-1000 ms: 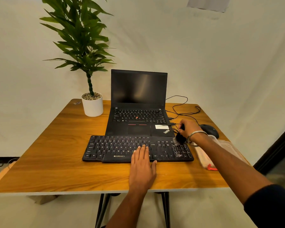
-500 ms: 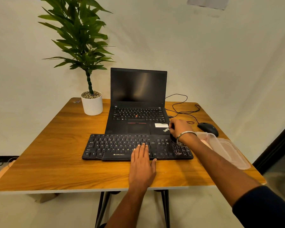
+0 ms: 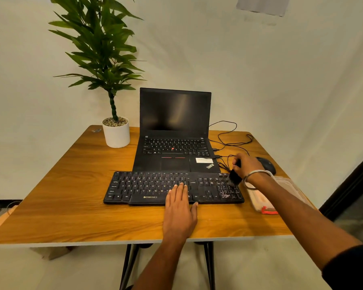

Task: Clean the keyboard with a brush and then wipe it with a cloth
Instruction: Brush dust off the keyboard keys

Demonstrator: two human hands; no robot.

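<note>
Hands are divided: the left hand (image 3: 179,208) is laid flat to steady the keyboard (image 3: 153,188), while the brush (image 3: 235,174) is gripped by the right hand (image 3: 247,165) to sweep the number pad.

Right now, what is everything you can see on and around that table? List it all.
flat black external keyboard: one, black, front centre of table
small dark brush: one, black, over keyboard's right end
open black laptop: one, behind keyboard
dark computer mouse: one, right of laptop
thin black cables: several, right rear
clear plastic container: one, right edge, contents unclear
green plant in white pot: one, left rear
wooden table: one, brown
left hand: flat on keyboard
right hand: grips brush
</note>
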